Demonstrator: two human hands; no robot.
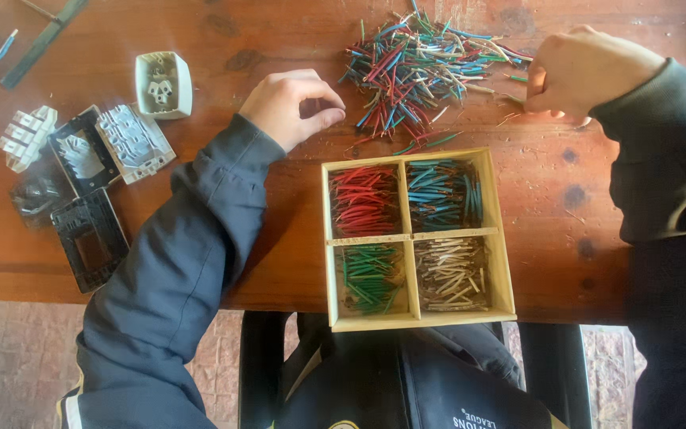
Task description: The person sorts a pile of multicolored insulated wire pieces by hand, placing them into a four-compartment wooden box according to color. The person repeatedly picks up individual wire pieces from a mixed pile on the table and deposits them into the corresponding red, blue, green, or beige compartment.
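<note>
My right hand (585, 71) curls at two o'clock, its fingertips tucked under the knuckles, so I cannot tell whether it pinches a wire. At twelve the wire pile (422, 67) runs off the top edge. At nine the black parts (41, 195) blur together. My right sleeve (668, 159) leaves the right edge.
</note>
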